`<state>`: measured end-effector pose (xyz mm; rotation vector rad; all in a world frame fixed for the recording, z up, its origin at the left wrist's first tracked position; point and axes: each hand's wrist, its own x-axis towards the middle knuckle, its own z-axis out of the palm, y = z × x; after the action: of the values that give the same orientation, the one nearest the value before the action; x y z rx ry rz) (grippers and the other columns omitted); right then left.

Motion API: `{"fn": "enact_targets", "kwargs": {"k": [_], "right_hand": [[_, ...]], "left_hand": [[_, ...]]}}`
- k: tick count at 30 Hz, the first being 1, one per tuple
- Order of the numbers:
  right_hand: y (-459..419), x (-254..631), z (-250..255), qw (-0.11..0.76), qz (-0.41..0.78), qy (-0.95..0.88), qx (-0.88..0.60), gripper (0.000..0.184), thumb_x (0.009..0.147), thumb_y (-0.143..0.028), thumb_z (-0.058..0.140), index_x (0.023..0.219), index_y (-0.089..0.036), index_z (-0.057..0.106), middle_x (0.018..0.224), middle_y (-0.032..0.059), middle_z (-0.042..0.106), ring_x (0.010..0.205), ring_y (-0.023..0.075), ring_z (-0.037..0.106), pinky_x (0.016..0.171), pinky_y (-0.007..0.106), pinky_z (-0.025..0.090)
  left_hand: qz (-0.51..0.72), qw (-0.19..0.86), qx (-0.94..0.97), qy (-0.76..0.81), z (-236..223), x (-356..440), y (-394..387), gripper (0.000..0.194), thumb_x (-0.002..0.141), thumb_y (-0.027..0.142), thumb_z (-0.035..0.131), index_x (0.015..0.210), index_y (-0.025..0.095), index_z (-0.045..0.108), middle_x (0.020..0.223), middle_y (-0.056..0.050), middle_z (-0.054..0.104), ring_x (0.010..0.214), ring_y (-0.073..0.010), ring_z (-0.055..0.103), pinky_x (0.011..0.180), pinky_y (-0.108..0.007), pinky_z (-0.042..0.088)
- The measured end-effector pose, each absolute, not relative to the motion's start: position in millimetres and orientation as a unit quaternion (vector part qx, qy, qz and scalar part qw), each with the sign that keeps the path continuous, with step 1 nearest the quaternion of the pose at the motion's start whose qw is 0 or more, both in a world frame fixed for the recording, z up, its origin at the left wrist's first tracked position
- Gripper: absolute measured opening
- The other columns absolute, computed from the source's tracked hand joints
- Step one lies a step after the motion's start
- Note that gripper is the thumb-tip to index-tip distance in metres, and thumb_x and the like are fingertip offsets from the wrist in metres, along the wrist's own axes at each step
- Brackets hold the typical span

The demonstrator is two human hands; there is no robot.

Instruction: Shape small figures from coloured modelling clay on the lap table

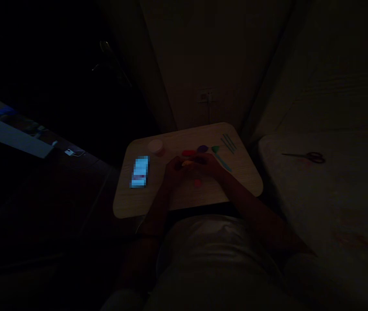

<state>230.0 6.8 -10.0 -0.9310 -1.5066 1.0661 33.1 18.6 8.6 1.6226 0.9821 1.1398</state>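
Note:
In the dim head view my left hand (173, 169) and my right hand (207, 162) meet over a small wooden-topped table (151, 203). Between their fingertips is a small yellow-orange lump of what looks like modelling clay (186, 163). Both hands have their fingers curled in on it. Just beyond them lie a red lump (188, 153), a purple lump (202, 148) and a green lump (215, 149). A small pink-red piece (197, 182) sits on the near side of my hands. A teal modelling tool (223, 162) lies beside my right hand.
Several thin teal sticks (229, 143) lie at the far right corner. A pale round tub (155, 147) and a lit phone (139, 172) are on the left. Scissors (305, 157) rest on a pale surface to the right. A wall socket (206, 96) is behind the table.

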Motion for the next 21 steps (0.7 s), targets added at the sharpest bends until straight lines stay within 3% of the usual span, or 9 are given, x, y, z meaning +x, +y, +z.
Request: {"fn": "enact_targets", "kwargs": {"k": [4,10,21], "right_hand": [[9.9,231.4,-15.0,0.521,0.41,-0.613,-0.43,0.037,0.08,-0.054,0.078,0.099,-0.023,0.079,0.1,0.0076,0.079,0.091,0.0243,0.073,0.085,0.039,0.058],[11.3,230.5,-16.3,0.524,0.413,-0.606,-0.433,0.035,0.081,-0.052,0.077,0.098,-0.022,0.077,0.102,0.0085,0.078,0.091,0.0239,0.073,0.084,0.039,0.058],[11.6,231.4,-20.1,0.512,0.412,-0.612,-0.44,0.033,0.078,-0.047,0.078,0.099,-0.021,0.075,0.09,0.005,0.074,0.08,0.0199,0.067,0.074,0.033,0.054]], "left_hand": [[0.458,0.469,0.655,0.375,6.2,31.1,21.1,0.038,0.076,0.05,0.085,0.09,0.018,0.071,0.09,-0.006,0.075,0.084,-0.0219,0.072,0.075,-0.033,0.059],[0.472,0.473,0.653,0.357,4.0,31.0,22.6,0.041,0.08,0.048,0.08,0.106,0.018,0.073,0.11,-0.01,0.077,0.102,-0.0253,0.073,0.089,-0.037,0.06],[0.456,0.442,0.676,0.373,5.5,29.7,22.4,0.039,0.082,0.051,0.078,0.103,0.019,0.078,0.112,-0.011,0.079,0.104,-0.0264,0.073,0.095,-0.041,0.059]]}}
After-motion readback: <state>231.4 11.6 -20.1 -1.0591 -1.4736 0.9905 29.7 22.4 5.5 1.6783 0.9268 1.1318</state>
